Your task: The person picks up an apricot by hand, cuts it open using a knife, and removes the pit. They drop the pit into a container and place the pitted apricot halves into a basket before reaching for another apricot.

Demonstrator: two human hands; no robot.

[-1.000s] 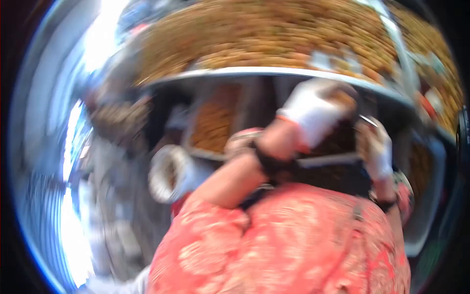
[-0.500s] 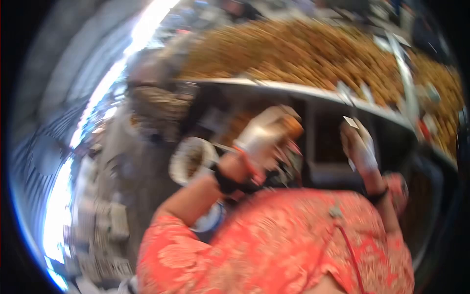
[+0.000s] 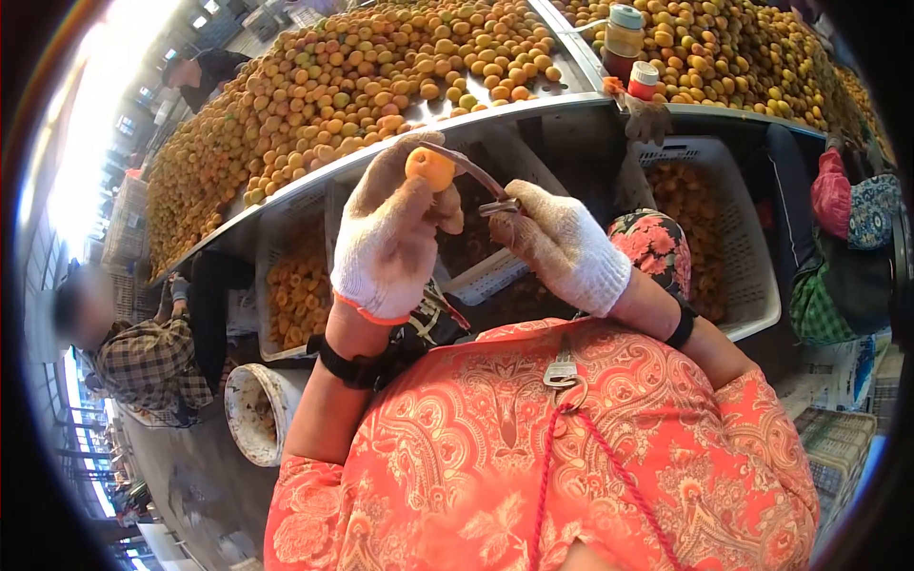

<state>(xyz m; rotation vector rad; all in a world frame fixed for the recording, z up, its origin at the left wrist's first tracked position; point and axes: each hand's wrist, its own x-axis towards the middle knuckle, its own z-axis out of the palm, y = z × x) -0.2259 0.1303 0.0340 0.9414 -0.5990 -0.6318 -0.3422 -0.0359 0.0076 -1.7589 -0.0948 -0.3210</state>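
Observation:
My left hand (image 3: 386,228), in a white knitted glove stained brown at the fingers, grips an orange apricot (image 3: 430,167) between thumb and fingers. My right hand (image 3: 566,243), gloved the same way, closes around a curved, dark metal pitting tool (image 3: 473,172). One end of the tool arches over to the top of the apricot; a short flat end sticks out by my right thumb. Whether the tip has entered the fruit cannot be made out. Both hands are raised in front of my chest, above crates below the sorting table.
Heaped apricots (image 3: 352,71) cover the metal table (image 3: 562,43) ahead. Two jars (image 3: 624,38) stand near its edge. Crates (image 3: 757,276) of opened fruit sit below. A white bucket (image 3: 255,414) is at left; a person in a checked shirt (image 3: 157,357) sits beyond.
My hands have come together, the right moving left towards the apricot with the tool. The view has swung and sharpened from a blur.

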